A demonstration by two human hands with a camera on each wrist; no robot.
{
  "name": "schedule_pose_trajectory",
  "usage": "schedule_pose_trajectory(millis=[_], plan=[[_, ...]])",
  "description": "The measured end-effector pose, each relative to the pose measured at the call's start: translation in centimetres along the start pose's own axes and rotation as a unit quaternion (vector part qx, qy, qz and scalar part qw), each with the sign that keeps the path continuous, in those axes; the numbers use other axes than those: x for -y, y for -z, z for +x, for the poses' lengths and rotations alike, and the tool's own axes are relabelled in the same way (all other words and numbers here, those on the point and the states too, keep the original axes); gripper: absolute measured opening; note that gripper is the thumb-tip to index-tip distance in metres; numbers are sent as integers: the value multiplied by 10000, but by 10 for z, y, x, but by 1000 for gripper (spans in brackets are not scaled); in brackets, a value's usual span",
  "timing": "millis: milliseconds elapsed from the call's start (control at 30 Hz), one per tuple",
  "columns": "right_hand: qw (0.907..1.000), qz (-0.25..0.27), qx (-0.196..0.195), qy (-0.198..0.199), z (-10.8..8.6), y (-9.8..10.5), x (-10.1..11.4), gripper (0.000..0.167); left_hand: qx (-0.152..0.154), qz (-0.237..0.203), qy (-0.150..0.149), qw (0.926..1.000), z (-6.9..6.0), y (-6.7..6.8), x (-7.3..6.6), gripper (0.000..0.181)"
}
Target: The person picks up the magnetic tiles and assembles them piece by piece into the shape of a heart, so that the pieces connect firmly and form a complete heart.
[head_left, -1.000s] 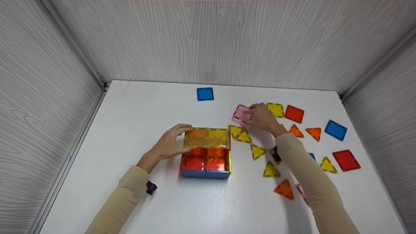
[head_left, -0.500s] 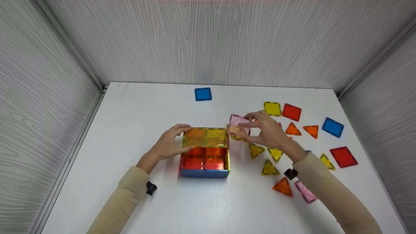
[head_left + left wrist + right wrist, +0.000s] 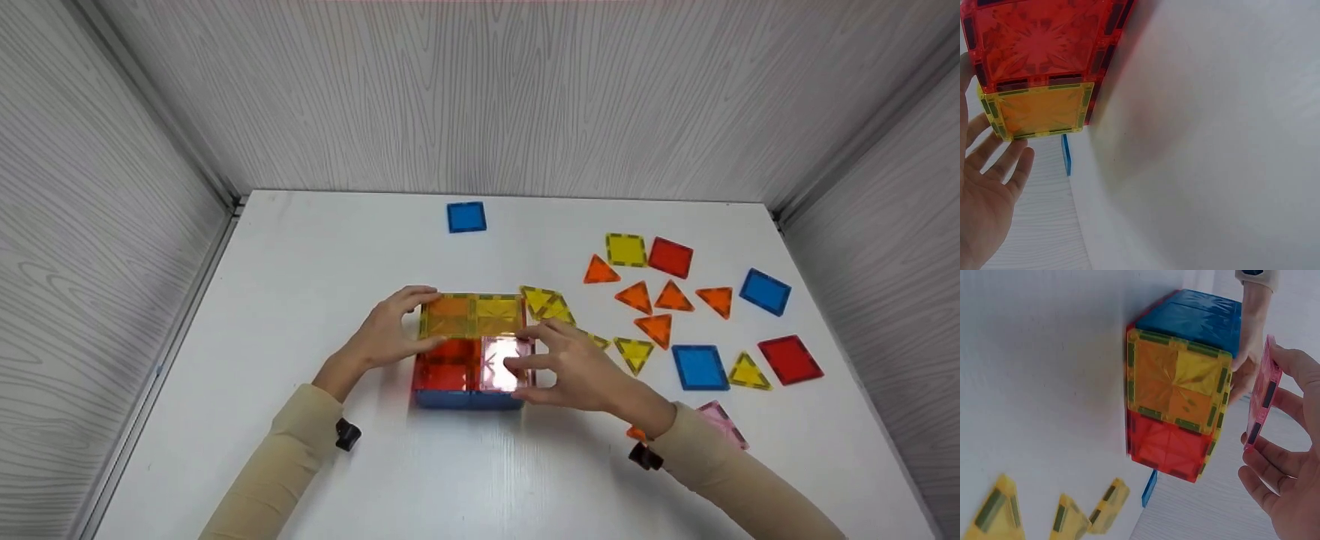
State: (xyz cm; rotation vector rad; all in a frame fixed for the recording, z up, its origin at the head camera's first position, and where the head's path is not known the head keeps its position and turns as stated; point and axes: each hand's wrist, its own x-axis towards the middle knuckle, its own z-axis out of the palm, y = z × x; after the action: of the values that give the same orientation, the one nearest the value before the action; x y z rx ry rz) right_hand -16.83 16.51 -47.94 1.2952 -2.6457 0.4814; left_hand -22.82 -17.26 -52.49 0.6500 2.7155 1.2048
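A box of see-through magnetic tiles [image 3: 441, 401] stands on the white table, with blue, red and yellow walls and two yellow squares [image 3: 497, 315] over its rear half. My left hand [image 3: 386, 330] holds the box at its left, fingers at the back edge of the yellow top and thumb at the front. In the left wrist view those fingers touch the yellow wall tile [image 3: 1044, 111]. My right hand [image 3: 574, 367] pinches a pink square magnetic tile [image 3: 496, 367] by its right side, over the box's front right part. The right wrist view shows this pink tile [image 3: 1262, 394] held apart from the box.
Right of the box lie loose yellow triangles [image 3: 634, 352], several orange triangles [image 3: 673, 297], blue squares [image 3: 700, 367], red squares [image 3: 790, 360], a yellow square [image 3: 626, 250] and another pink square [image 3: 722, 424]. One blue square [image 3: 466, 217] lies behind the box. Walls surround the table's back and sides.
My right hand has picked up the pink square from the table behind right and carried it left and forward over the box's front right part. The left hand stays in place.
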Motion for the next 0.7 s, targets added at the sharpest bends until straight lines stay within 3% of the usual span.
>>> schedule_pose_trajectory(millis=[300,700], plan=[[9983,-417,-225,342,6,-22,1,41,-79,75,-159,9998,0,0,0,70],[9958,-354,-710,458,-5,-32,-3,39,-99,-6,-174,9998,-1,-1,-1,69]])
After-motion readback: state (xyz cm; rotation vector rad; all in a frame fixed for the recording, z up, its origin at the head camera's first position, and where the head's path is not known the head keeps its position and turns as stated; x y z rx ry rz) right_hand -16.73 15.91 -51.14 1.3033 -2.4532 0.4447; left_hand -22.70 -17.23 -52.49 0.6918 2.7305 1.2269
